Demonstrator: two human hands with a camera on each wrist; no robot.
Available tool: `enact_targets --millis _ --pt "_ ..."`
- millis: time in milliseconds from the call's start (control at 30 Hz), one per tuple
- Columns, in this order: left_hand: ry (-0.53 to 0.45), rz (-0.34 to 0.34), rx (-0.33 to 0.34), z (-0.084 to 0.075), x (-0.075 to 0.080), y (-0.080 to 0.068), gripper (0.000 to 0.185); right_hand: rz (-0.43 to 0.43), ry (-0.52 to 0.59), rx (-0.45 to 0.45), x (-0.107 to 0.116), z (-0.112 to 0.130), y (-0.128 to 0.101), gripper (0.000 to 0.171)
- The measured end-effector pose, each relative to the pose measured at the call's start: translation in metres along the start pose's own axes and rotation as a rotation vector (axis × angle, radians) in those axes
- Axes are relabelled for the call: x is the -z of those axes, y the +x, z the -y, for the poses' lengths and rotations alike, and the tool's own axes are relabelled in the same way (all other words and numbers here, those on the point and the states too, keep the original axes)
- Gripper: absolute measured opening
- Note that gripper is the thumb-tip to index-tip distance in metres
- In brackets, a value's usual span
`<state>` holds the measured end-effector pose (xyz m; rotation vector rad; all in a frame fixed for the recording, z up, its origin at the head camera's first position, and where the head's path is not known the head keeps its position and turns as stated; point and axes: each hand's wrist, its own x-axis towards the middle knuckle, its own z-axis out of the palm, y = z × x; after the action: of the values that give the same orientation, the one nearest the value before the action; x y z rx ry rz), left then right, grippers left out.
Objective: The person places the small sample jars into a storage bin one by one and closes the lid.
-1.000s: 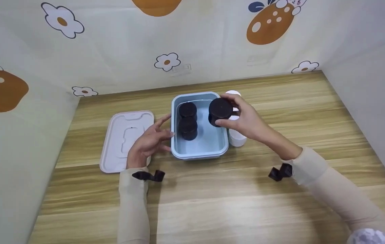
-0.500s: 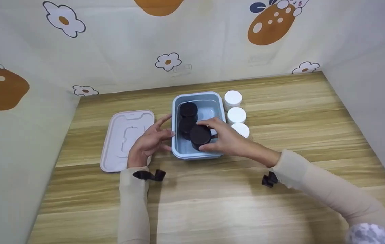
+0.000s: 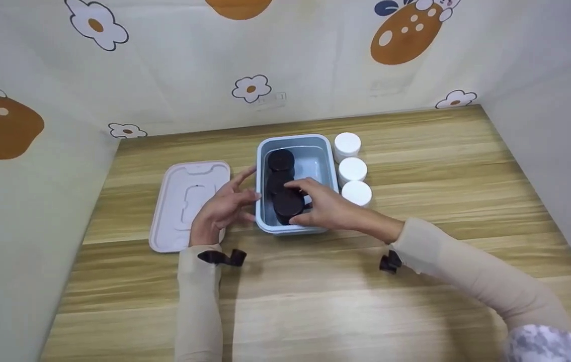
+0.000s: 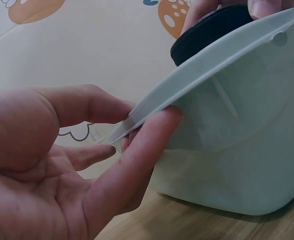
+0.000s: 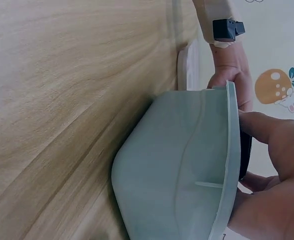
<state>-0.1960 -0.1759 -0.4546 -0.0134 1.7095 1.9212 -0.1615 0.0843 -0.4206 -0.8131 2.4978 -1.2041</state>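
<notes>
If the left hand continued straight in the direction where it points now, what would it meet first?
The blue container, at its side wall; the left hand touches its rim.

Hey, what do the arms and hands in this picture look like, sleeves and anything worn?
The left sleeve and right sleeve are plain beige, ending at the wrists. The left wrist camera and right wrist camera are small, black and blocky. Mottled white-and-grey cloth shows higher on the right arm. The left hand and right hand wear no gloves.
</notes>
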Motion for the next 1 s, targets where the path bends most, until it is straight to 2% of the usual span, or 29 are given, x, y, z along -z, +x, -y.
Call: enact_targets --millis 200,433,533,700,867,1000 --pt "-0.013 0.016 -0.007 0.001 -0.001 0.0 0.077 0.02 -0.006 0.028 -0.001 -0.003 0.009 0.068" --pt "-0.029 0.033 -0.019 0.002 -0.002 0.001 0.078 0.036 -0.129 0.117 -0.006 -0.005 0.012 0.064" --pt "-0.028 0.033 -0.023 0.002 -0.002 0.001 0.078 0.032 -0.159 0.11 -0.009 -0.003 0.012 0.063" --pt "-0.042 0.042 -0.027 0.001 -0.002 0.001 0.077 0.024 -0.166 0.032 -0.012 0.0 0.013 0.067" --pt "-0.047 0.052 -0.028 0.002 -0.001 0.001 0.077 0.003 -0.144 -0.022 -0.013 0.0 0.013 0.067" --pt "-0.044 0.054 -0.027 0.002 -0.001 0.001 0.077 -0.014 -0.109 -0.027 -0.01 0.0 0.012 0.063"
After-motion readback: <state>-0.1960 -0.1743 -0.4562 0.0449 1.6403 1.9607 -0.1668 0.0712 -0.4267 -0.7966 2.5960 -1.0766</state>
